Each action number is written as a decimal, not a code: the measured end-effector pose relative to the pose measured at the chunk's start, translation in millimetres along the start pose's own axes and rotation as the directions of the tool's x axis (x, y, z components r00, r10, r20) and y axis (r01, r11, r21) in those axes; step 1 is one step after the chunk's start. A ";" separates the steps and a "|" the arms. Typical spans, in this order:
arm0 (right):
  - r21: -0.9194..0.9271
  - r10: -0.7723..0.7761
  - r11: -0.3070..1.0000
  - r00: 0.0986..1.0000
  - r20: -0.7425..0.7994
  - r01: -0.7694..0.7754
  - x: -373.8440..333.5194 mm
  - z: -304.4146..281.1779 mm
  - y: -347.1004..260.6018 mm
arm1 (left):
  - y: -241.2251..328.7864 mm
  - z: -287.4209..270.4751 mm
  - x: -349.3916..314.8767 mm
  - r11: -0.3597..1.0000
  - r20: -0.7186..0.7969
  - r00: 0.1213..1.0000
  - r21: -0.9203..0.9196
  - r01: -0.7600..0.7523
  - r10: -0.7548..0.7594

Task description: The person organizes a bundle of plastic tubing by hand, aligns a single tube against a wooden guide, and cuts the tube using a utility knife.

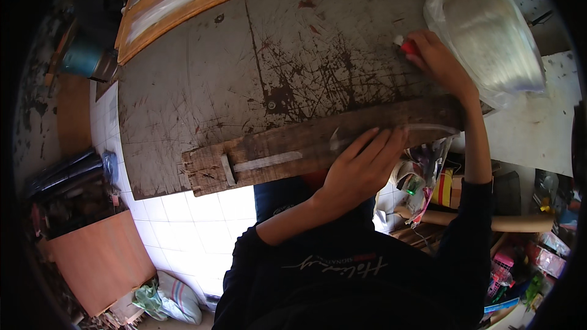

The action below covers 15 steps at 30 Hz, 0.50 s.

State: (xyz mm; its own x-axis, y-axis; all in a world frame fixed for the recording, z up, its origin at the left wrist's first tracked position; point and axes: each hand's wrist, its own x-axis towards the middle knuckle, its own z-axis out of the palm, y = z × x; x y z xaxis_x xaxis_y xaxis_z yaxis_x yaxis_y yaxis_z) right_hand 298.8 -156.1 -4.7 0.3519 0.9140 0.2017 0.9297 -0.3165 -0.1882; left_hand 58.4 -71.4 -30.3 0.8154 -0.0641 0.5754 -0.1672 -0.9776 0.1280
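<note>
Marking step: left hand (361, 168) flat, pinning plank (318, 143) on board (244, 67); right hand (437, 58) gripping red marker (408, 46) past plank; next stroke needs plank steady

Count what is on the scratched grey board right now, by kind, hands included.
Hands: 2, left hand pressing on the strip, right hand holding the marker
Long wooden strip: 1
Red marker, white tip showing: 1
Clear plastic bag at the board's right edge: 1
Total: 5
</note>
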 end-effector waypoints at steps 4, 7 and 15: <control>0.296 0.327 0.920 0.920 -0.218 -0.257 -32.9 -48.8 -62.3 | -3.7 -3.3 -1.9 1.000 0.048 0.999 0.001 0.021 -0.022; 0.454 0.678 0.674 0.732 -0.069 -0.582 -70.5 -63.8 -120.0 | -5.3 -1.8 1.3 1.000 0.045 0.999 -0.020 0.012 -0.011; 0.333 0.775 0.423 0.527 0.348 -0.843 -117.0 -25.2 -179.7 | -4.7 -4.5 5.9 0.999 0.075 0.997 -0.032 0.012 -0.010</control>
State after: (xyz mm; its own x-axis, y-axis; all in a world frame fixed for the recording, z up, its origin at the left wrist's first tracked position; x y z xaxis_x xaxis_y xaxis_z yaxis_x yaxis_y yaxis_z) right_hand 93.3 -212.6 29.8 0.8688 0.3246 -0.3739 0.0611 -0.8196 -0.5697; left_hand 61.5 -66.3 -23.9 0.8562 -0.0694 0.5120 -0.1751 -0.9713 0.1611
